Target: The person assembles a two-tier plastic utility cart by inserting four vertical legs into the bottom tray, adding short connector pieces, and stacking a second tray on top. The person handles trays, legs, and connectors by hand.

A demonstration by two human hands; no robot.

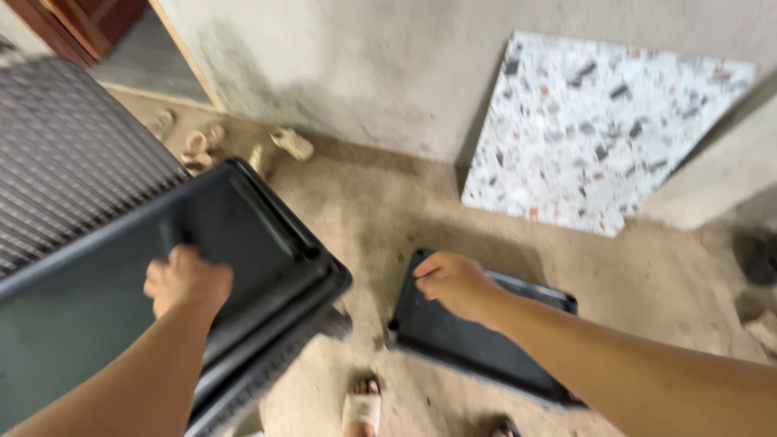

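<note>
Here, the left hand (188,282) is closed on a grip inside the large dark plastic tray stack (267,243). The right hand (455,283) rests curled on the flat black plastic tray (453,340) on the floor (true grasp cannot be told). Keep both holds firm and level.

Stack of trays (267,267) under the left hand (188,282): black, plain, dull sheen. Single tray (453,340) on the floor at the right hand (455,285): same black. Terrazzo slab (595,129) against the wall: white ground with grey, black and red-orange flecks. Wall (364,73): grey, mottled, stained darker low down. Floor (380,210): sandy tan. Woven panel (65,154), upper left: grey-brown, fine ribbed weave. Sandals (291,143) by the wall: pale beige. Door frame (73,24): reddish brown.
</note>
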